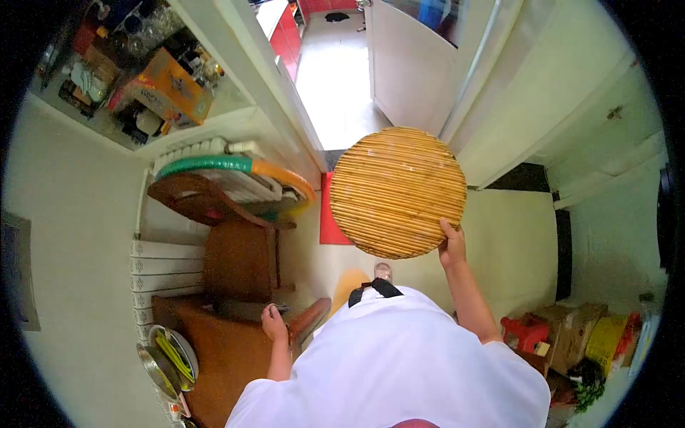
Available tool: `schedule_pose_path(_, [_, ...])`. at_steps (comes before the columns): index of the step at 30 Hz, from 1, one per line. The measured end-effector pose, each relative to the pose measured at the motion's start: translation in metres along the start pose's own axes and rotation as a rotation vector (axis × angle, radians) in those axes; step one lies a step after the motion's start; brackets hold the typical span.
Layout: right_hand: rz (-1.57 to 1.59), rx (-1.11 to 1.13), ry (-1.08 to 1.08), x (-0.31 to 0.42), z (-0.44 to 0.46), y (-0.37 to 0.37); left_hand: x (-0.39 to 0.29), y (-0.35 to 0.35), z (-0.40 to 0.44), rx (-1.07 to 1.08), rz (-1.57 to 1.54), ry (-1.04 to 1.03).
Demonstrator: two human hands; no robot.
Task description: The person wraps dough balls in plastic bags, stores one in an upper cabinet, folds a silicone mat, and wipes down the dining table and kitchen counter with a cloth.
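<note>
My right hand [452, 246] grips the lower right edge of a round tray of yellowish parallel stalks [398, 192], its thumb on the upper face. The tray is held out in front of me, its face towards the camera. My left hand [274, 323] hangs lower on the left, close to a brown wooden table [232, 364] and the chair beside it. Its fingers are curled in, and I cannot make out whether they hold anything.
Ahead, a white door [410, 68] stands open to a bright room. A wooden chair [239, 257] and a green and orange hoop [207, 165] are at left. Bowls [160, 364] sit on the table. A red mat [332, 221] lies ahead; boxes [571, 332] stand at right.
</note>
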State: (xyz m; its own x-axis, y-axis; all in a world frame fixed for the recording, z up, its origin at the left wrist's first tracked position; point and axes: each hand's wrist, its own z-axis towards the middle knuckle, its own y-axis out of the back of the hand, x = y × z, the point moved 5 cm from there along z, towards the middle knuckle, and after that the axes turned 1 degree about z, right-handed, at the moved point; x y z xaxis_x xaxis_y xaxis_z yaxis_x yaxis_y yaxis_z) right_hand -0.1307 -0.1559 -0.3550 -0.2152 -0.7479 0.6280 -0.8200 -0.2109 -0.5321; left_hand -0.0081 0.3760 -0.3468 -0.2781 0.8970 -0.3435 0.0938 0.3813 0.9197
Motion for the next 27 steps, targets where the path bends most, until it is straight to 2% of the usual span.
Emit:
schedule_pose_path(1, [0.002, 0.009, -0.002, 0.001, 0.004, 0.0, -0.002, -0.013, 0.004, -0.012, 0.001, -0.012])
schedule_pose_path(3, [0.026, 0.029, 0.019, -0.002, 0.007, 0.001, 0.002, -0.04, 0.015, -0.022, -0.506, 0.146])
schedule_pose_path(4, [0.048, -0.01, 0.012, -0.004, 0.011, 0.002, -0.006, -0.048, 0.016, -0.006, -0.611, 0.279])
schedule_pose_path(5, [0.068, -0.055, 0.002, -0.005, 0.014, 0.004, -0.008, -0.054, 0.026, -0.006, -0.607, 0.265])
schedule_pose_path(7, [0.068, -0.016, 0.021, -0.005, 0.028, -0.004, -0.042, -0.061, 0.037, 0.175, -0.863, 0.242])
schedule_pose_path(11, [0.036, -0.094, 0.065, 0.007, 0.017, -0.033, -0.069, -0.062, 0.069, 0.381, -0.846, 0.231])
schedule_pose_path(12, [0.016, -0.132, 0.062, 0.013, 0.018, -0.04, -0.095, -0.051, 0.069, 0.426, -0.82, 0.229])
schedule_pose_path(16, [0.044, -0.151, 0.06, 0.021, 0.039, -0.063, -0.143, -0.064, 0.093, 0.532, -0.681, 0.145])
schedule_pose_path(17, [0.001, -0.189, 0.032, 0.025, 0.046, -0.069, -0.166, -0.065, 0.094, 0.476, -0.619, 0.16])
schedule_pose_path(19, [-0.046, -0.216, 0.004, 0.037, 0.076, -0.083, -0.222, -0.067, 0.092, 0.573, -0.709, 0.341])
schedule_pose_path(21, [0.085, -0.117, 0.089, 0.04, 0.069, -0.09, -0.244, -0.1, 0.092, 0.676, -0.907, 0.258])
schedule_pose_path(23, [0.073, -0.069, 0.094, 0.045, 0.054, -0.1, -0.256, -0.121, 0.095, 0.725, -0.949, 0.152])
schedule_pose_path(27, [0.002, -0.067, 0.091, 0.063, 0.081, -0.127, -0.314, -0.169, 0.121, 0.791, -0.975, 0.167])
